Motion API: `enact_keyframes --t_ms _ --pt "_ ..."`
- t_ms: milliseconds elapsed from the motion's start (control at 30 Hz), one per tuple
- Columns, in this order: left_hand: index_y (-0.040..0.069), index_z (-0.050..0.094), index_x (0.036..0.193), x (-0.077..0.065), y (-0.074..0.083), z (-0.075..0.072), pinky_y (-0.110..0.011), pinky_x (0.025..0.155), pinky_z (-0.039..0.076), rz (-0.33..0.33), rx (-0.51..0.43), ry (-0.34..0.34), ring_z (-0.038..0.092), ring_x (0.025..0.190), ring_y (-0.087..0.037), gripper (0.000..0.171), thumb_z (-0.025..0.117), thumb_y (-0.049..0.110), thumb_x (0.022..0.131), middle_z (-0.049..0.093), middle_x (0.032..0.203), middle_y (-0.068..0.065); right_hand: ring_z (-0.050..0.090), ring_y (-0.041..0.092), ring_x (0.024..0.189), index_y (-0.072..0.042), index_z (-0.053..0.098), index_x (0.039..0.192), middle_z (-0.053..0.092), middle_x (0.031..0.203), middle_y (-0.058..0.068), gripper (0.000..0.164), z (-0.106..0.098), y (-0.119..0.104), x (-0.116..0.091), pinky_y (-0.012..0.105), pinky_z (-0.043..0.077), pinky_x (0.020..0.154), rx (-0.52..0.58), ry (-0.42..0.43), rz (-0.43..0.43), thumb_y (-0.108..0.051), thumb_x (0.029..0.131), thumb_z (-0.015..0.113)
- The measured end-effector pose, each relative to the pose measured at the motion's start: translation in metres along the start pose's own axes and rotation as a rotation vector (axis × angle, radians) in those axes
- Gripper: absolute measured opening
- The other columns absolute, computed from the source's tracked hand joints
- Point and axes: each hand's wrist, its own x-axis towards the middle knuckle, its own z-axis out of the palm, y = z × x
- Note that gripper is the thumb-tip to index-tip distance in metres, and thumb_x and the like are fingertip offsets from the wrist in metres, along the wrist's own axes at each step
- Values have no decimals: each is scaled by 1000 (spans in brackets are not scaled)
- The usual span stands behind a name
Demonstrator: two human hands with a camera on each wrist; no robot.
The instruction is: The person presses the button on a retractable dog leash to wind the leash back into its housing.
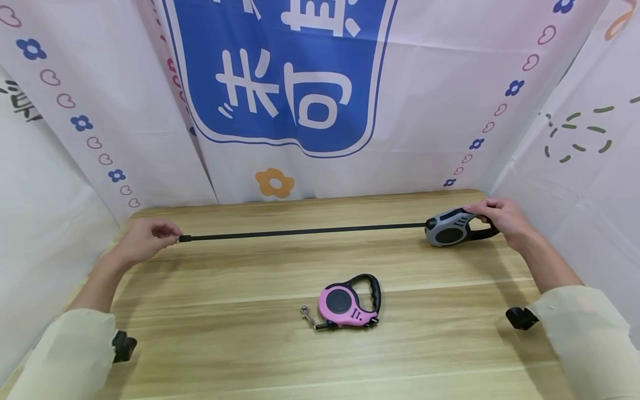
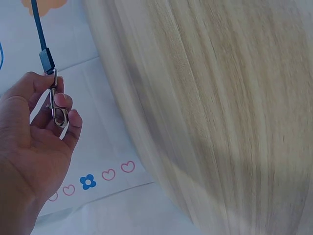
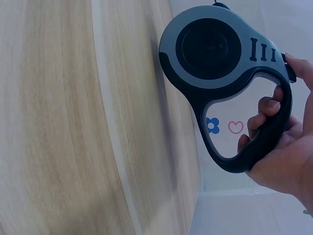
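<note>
My right hand [image 1: 502, 219] grips the black handle of a grey retractable dog leash [image 1: 447, 229], its fingers through the loop and the thumb by the button in the right wrist view. From the casing a black strap [image 1: 305, 230] stretches straight across to the left. At its far end my left hand [image 1: 145, 240] pinches the metal snap hook [image 2: 55, 100], which hangs along the fingers in the left wrist view. A pink retractable leash [image 1: 344, 304] lies on the table between the forearms, its small metal hook [image 1: 306, 315] beside the casing.
A wood-grain table [image 1: 225, 355] spans the space below both hands. Printed white cloth [image 1: 430, 100] hangs behind it and on both sides. Dark wrist camera mounts [image 1: 124, 346] stick out at the sleeves.
</note>
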Motion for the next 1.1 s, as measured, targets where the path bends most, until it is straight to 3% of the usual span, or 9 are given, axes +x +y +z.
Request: enact_keyframes --t_ms 667,1100 --pt "-8 71 102 4 3 5 -20 64 50 -15 0 -29 56 78 1 9 67 -4 95 71 94 -16 43 14 90 -28 65 69 54 77 -18 32 8 -7 -1 36 33 81 1 21 -11 -36 100 70" --pt "-8 72 102 3 5 5 -20 63 49 -20 8 -31 56 78 -2 10 67 -3 96 71 94 -14 50 10 75 -30 68 80 54 74 -16 19 13 -9 -3 25 39 73 60 37 -53 -26 99 73"
